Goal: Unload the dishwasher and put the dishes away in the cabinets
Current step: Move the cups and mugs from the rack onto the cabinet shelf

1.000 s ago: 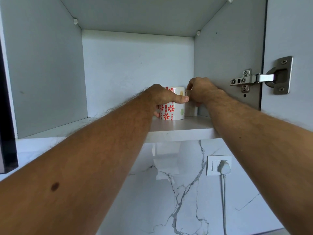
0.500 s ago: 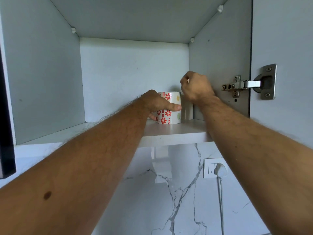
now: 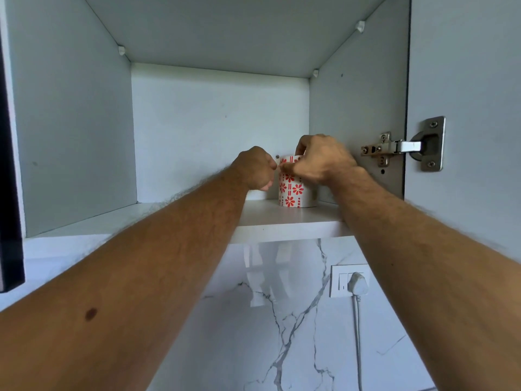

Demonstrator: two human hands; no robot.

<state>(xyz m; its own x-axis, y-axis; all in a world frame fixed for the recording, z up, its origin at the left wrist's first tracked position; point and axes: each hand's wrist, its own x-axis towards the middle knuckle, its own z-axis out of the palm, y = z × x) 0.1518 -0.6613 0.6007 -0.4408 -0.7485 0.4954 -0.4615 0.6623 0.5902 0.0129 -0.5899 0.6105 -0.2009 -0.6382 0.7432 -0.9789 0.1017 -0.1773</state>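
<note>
Head view: both hands, left (image 3: 255, 169) and right (image 3: 320, 162), curl at the mug (image 3: 293, 190).

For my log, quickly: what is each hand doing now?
Left hand: fingers curled beside the flowered mug; grip cannot be told.
Right hand: grips the mug's rim.

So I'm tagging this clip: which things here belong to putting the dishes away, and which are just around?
Job:
flowered mug on the cabinet shelf
left hand
right hand

Just around:
door hinge
wall socket with plug
marble backsplash
</note>
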